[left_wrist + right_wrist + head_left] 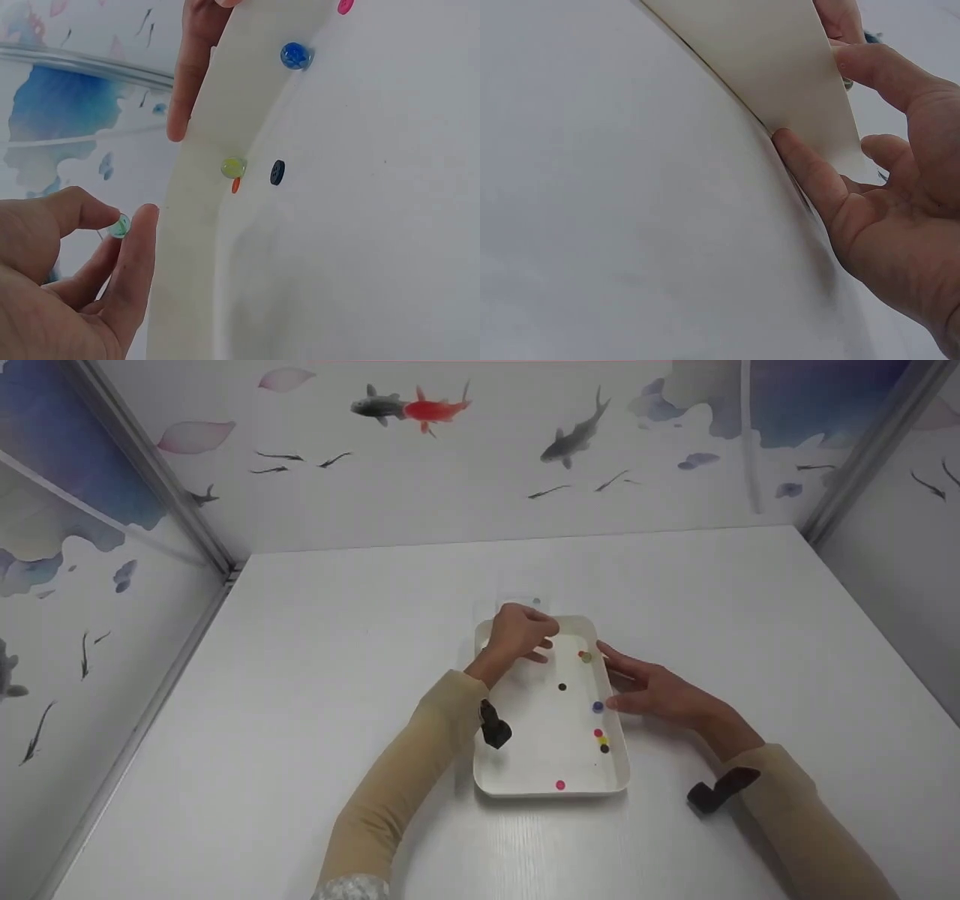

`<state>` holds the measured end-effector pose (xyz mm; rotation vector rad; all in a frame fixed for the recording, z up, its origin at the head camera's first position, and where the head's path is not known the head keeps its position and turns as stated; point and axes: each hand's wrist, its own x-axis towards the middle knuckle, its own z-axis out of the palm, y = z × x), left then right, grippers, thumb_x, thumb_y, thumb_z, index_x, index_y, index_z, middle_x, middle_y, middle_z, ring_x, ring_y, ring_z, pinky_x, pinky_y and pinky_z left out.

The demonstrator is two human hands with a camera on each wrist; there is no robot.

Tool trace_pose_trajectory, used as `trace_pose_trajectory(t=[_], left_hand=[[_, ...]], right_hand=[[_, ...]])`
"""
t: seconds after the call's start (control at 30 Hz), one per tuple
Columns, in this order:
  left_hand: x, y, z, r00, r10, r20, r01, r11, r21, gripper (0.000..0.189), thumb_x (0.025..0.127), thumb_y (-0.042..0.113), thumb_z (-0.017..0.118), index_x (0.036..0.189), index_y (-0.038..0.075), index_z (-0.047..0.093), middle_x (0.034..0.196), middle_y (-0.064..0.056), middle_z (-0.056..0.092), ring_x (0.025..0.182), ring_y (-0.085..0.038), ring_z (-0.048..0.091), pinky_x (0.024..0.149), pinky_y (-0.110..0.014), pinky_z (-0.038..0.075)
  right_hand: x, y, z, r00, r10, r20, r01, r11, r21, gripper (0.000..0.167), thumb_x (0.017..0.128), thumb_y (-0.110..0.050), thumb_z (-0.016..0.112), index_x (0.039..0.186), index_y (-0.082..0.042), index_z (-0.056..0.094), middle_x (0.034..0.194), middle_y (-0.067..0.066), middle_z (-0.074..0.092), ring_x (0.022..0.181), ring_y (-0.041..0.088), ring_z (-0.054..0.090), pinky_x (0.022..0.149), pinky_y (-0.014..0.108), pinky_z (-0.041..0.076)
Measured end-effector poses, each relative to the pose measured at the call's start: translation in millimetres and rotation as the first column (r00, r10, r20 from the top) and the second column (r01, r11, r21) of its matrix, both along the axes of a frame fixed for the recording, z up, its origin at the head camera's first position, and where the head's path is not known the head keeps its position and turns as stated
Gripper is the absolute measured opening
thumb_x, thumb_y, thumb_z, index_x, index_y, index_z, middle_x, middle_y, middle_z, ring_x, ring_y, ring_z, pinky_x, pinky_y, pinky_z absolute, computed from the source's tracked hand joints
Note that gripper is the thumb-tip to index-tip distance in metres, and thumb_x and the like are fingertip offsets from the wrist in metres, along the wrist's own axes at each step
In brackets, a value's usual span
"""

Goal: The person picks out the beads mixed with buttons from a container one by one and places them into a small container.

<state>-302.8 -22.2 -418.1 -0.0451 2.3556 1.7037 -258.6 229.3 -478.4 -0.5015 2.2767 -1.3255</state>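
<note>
My left hand (519, 631) is over the far end of a cream tray (517, 793), pinching a clear green marble (120, 226) between thumb and fingertip. At the tray's right side, my right hand (664, 694) holds the wall, fingers along the outside and thumb at the rim. Inside the tray, a yellow-green marble (233, 167) lies against an orange button (236, 185), near a black button (277, 172). A blue marble (598, 706) sits by the right wall. Closer to me are pink (598, 733), yellow (602, 741) and black (604, 748) pieces.
A clear container (487, 606) stands just behind the tray, partly hidden by my left hand, with a small greyish piece (536, 601) showing in it. One pink button (560, 785) lies at the tray's near end. Printed panels (480, 495) border the white table (262, 697).
</note>
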Motion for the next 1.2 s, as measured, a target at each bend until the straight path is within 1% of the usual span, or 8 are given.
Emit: trace_pose_trajectory(t=[0.27,0.5,0.7,0.8,0.93,1.2], left_hand=[[-0.3,-3.5,1.8,0.999,0.01,-0.043,-0.009,1.0,0.028,0.022,0.092,0.012,0.068,0.109,-0.001,0.074,0.105,-0.014,0.074,0.084,-0.02,0.073,0.061,-0.027,0.063],[-2.4,-10.9,3.7,0.996,0.035,-0.085,-0.032,0.999,0.044,0.025,0.093,0.014,0.069,0.112,-0.001,0.072,0.107,-0.014,0.073,0.09,-0.026,0.074,0.061,-0.027,0.063],[-8.8,-14.7,5.9,0.99,0.101,-0.102,-0.096,0.994,0.052,0.023,0.093,0.015,0.069,0.111,0.001,0.072,0.102,-0.012,0.073,0.081,-0.017,0.071,0.061,-0.026,0.062],[-12.1,-16.1,5.7,0.985,0.134,-0.109,-0.128,0.99,0.065,0.021,0.093,0.014,0.069,0.109,0.001,0.073,0.101,-0.013,0.074,0.081,-0.018,0.072,0.061,-0.025,0.062],[-14.0,-18.2,5.7,0.98,0.158,-0.122,-0.149,0.986,0.081,0.02,0.092,0.012,0.068,0.108,0.001,0.073,0.101,-0.013,0.074,0.085,-0.021,0.073,0.06,-0.025,0.062],[-16.3,-18.2,4.5,0.969,0.188,-0.159,-0.174,0.98,0.096,0.02,0.093,0.012,0.067,0.109,0.001,0.073,0.098,-0.012,0.075,0.076,-0.013,0.068,0.06,-0.024,0.061]], right_hand=[[0.0,1,-2.4,1.0,-0.005,-0.004,0.005,1.0,0.007,0.091,0.09,-0.036,0.074,0.161,-0.035,0.016,0.169,0.006,0.018,0.155,0.036,0.019,0.121,0.065,0.02],[0.4,1,-4.9,1.0,-0.029,-0.006,0.03,0.999,0.044,0.093,0.087,-0.041,0.075,0.16,-0.039,0.016,0.169,0.004,0.019,0.156,0.035,0.018,0.121,0.065,0.02],[0.9,2,-5.6,1.0,-0.025,-0.013,0.026,0.999,0.033,0.092,0.088,-0.039,0.075,0.16,-0.038,0.017,0.169,0.005,0.02,0.155,0.034,0.021,0.121,0.064,0.022],[1.4,3,-4.6,1.0,-0.012,-0.007,0.012,1.0,0.008,0.092,0.088,-0.038,0.075,0.16,-0.038,0.017,0.169,0.004,0.02,0.155,0.033,0.022,0.123,0.062,0.021],[2.3,4,-2.8,1.0,-0.003,0.013,0.003,1.0,-0.021,0.092,0.089,-0.036,0.075,0.16,-0.037,0.017,0.169,0.003,0.02,0.155,0.031,0.022,0.124,0.06,0.02],[1.8,0,-0.9,1.0,-0.01,-0.012,0.01,1.0,0.003,0.091,0.089,-0.034,0.075,0.16,-0.036,0.017,0.169,0.007,0.017,0.155,0.036,0.019,0.122,0.064,0.021]])
